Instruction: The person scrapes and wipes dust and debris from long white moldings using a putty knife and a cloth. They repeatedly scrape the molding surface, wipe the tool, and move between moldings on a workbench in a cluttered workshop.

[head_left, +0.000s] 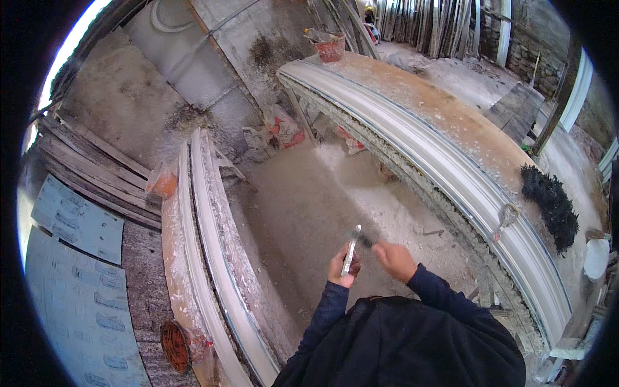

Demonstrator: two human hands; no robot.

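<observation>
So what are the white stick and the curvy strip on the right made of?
Stick: maybe plastic or painted metal; pale and smooth-looking, too small to tell. Strip: probably plaster, smooth and matte; chalky white with a rough edge.

On my feed: two benches, both bowed through this lens. Right bench [467,116]: tan top, white moulding [419,138] along the inner edge, looped tool [506,221] lying on the moulding, black heap [550,205] on the outer side, red bucket [330,49] at the far end. Left bench [173,248]: I see two white strips [224,277] lengthwise, pale crumbs scattered, orange bucket [162,183] far end, dark-orange bowl [175,347] near end. Floor [290,206]: dusty, pale streak, red-white sacks [284,128] near the right bench.
</observation>
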